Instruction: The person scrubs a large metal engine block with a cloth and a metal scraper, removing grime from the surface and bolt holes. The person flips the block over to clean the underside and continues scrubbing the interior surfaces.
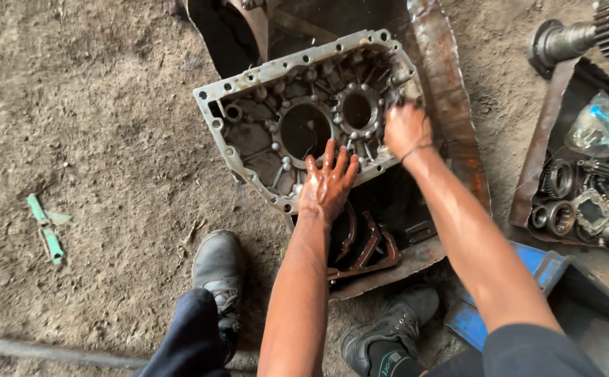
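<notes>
Left grip (328,183) flat, open on gearbox casing (248,136); right grip (406,129) rubs inside it, closure unclear.

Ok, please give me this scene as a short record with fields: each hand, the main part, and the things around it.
left hand: flat, fingers spread, on lower rim of housing
right hand: inside housing's right edge; grip unclear
main part: grey cast-metal gearbox housing, open side up, oily
under it: rusty metal tray
right side: tray of gears and bearings
floor: green scraps on dirt

left hand (329,183): flat, fingers spread | right hand (407,130): curled, knuckles up
</notes>
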